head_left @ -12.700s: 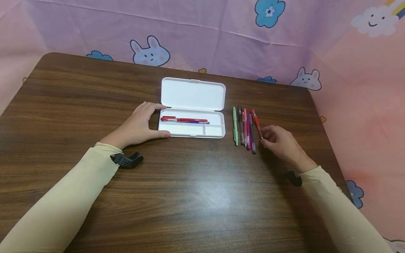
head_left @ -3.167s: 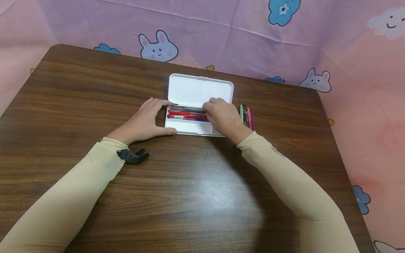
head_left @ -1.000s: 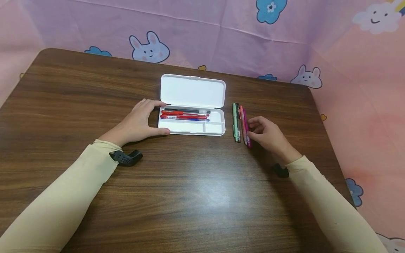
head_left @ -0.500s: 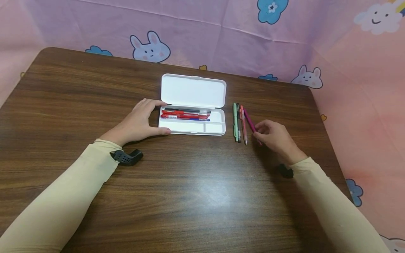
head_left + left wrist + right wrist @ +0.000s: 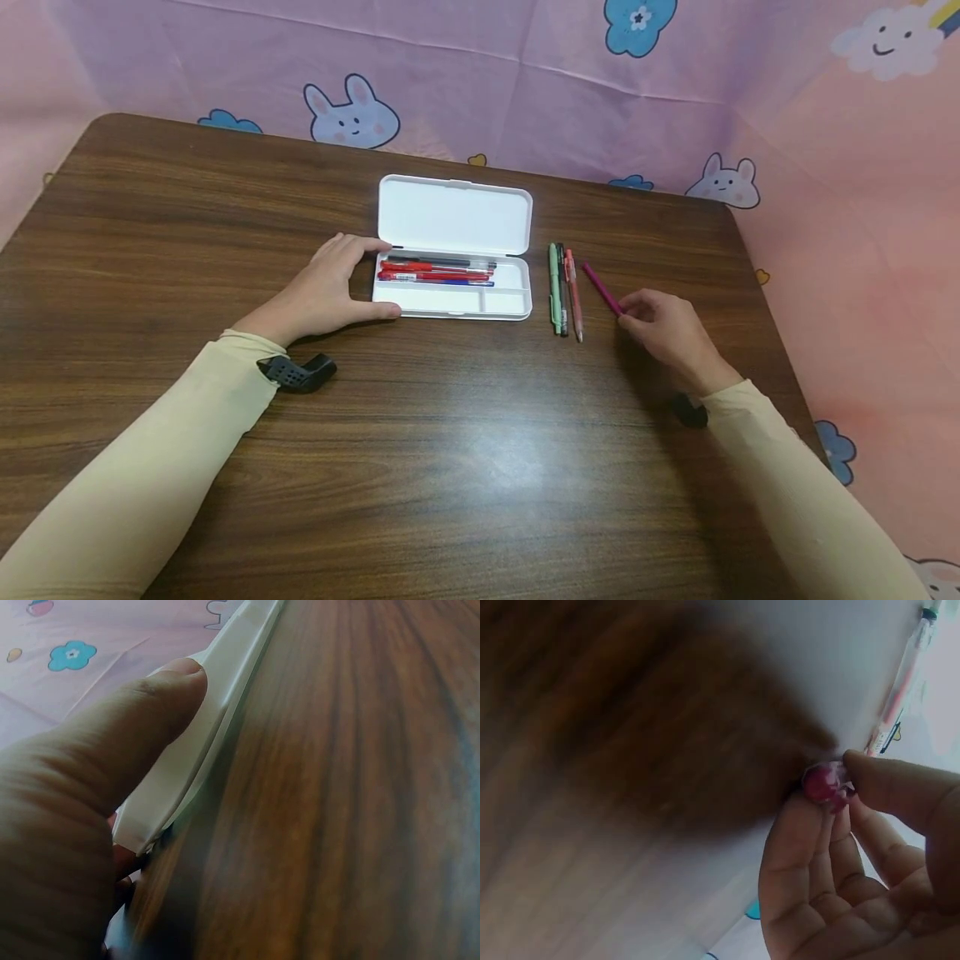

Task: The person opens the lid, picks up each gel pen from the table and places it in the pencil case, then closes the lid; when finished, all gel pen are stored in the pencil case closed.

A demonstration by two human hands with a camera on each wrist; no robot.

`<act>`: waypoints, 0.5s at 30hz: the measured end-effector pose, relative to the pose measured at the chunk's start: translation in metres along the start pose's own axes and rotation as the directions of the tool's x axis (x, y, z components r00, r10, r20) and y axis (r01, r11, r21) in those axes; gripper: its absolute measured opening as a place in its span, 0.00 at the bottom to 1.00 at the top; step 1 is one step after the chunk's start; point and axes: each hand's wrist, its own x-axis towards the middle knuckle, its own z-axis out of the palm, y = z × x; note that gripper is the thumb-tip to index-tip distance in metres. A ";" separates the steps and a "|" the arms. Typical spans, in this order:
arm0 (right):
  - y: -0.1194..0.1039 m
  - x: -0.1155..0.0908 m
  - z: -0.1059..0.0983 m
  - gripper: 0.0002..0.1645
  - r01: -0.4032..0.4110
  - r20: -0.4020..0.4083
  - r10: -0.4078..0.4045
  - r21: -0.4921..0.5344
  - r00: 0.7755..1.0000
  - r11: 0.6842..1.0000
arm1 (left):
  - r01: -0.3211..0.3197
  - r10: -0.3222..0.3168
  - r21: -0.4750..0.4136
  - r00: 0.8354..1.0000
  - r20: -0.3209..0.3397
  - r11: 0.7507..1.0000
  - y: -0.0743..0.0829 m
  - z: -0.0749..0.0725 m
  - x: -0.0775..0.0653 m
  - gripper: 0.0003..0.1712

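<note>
A: What do we record at the right hand?

B: We find its fingers pinched on the near end of a magenta pen. The pen slants, far end to the left, at the right of the counter. We cannot tell whether its far end touches the surface.

A: And the left hand?

B: We note its thumb and forefinger spread wide and fairly straight. The thumb rests on the near wall of a white case; the forefinger reaches the far left corner, by the hinge.

A: Contents of the case?

B: We observe the lid lying back on the far side. In the long far compartment we see a dark pen, red pens and a blue pen, all lengthwise.

A: Anything between the case and the magenta pen?

B: We list three, left to right: a green pen, a black pen and a coral pen, side by side.
</note>
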 end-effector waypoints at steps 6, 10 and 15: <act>0.005 -0.002 0.001 0.12 0.054 -0.049 -0.059 -0.101 0.997 0.993 | 0.001 -0.001 0.004 1.000 -0.003 1.000 0.000 0.000 0.000 0.56; 0.004 -0.004 0.001 0.12 0.088 -0.076 -0.103 -0.173 0.992 0.981 | 0.001 -0.001 0.007 1.000 -0.001 1.000 0.001 0.000 0.000 0.56; -0.002 -0.004 0.003 0.10 0.144 -0.138 -0.181 -0.241 0.974 0.960 | 0.001 -0.001 0.003 1.000 0.000 1.000 0.001 0.000 0.000 0.56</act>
